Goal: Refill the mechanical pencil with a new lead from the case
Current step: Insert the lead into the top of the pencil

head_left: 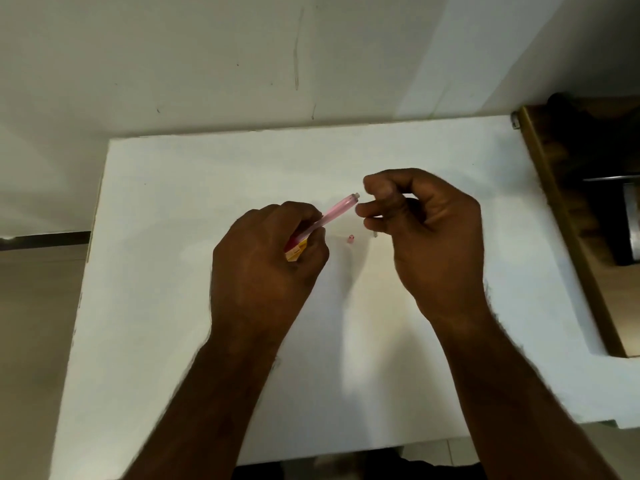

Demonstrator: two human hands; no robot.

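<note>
Two forearms enter from the bottom; left hand [266, 251] grips one pink pencil [334, 213] and one yellow case [296, 251] mid-frame. Right hand [422, 220] pinches closed, contents unclear. One pink cap [350, 239] lies on the white bench [156, 271], open toward its left edge.

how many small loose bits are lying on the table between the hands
2: a small pink cap on the white table between the hands, and a pale piece just under the right hand's fingers. More may be hidden.

Two hands: a left hand [263, 258] and a right hand [426, 233]; one pink pencil [332, 213]; one yellow case [297, 252]; one small pink cap [350, 239]; one white table [173, 271].
</note>
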